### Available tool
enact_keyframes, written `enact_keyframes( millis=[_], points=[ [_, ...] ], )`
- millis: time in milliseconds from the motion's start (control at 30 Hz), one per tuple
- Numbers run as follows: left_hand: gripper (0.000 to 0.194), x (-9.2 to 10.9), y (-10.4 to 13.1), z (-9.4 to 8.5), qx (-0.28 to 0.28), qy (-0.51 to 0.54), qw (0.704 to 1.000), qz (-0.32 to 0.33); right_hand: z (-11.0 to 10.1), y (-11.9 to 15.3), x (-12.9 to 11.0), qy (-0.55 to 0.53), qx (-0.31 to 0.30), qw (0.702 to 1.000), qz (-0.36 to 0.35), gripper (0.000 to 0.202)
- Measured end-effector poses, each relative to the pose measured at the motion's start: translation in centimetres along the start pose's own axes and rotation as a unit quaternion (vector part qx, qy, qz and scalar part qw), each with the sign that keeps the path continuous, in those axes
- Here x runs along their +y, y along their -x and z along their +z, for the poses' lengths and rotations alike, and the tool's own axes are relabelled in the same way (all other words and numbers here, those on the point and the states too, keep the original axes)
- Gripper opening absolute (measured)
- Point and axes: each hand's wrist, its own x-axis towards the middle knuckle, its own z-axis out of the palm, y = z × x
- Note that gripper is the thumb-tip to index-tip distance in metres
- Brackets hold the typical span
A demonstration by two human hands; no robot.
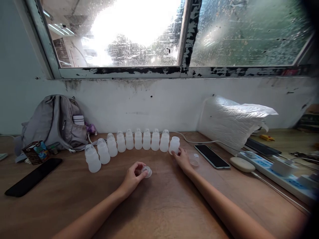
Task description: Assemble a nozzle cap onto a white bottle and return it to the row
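Our left grip (133, 178) holds a clear round piece (148, 171) pinched between thumb and fingertips just above or on the worktop (161, 209); we cannot tell which. The fingers curl inward, leaving a gap behind the thumb, and the forearm slants up from the lower left. Our right grip (183, 160) is closed lightly on the open-topped bottle (174, 144), thumb and fingers low on its side, while that forearm reaches in from the lower right, nearly straight at the wrist. The bottle stands at the right end of a curved row of nine capped bottles (138, 141). A clear dome cap (194, 159) lies just right of our right hand, with a dark-screened phone (212, 156) beyond it.
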Motion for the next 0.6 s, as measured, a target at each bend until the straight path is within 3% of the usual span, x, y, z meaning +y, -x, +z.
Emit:
enact_keyframes(
  millis=[200,300,467,600],
  points=[
    [0.027,-0.3,-0.5,-0.1,0.049,0.065,0.996,-0.021,-1.0,0.9,-1.7,-0.049,0.051,0.997,0.019,0.052],
    [0.029,-0.4,-0.7,-0.3,0.076,0.076,0.994,-0.026,-1.5,1.5,-2.6,-0.083,0.089,0.993,-0.009,0.051],
    [0.036,-0.7,-1.1,-0.9,0.107,0.133,0.983,-0.069,-1.7,3.1,-3.9,-0.057,0.075,0.981,-0.169,0.046],
    [0.041,-0.7,-1.3,-1.3,0.121,0.188,0.968,-0.112,-1.6,4.7,-4.8,-0.007,-0.028,0.94,-0.34,0.037]
  ],
)
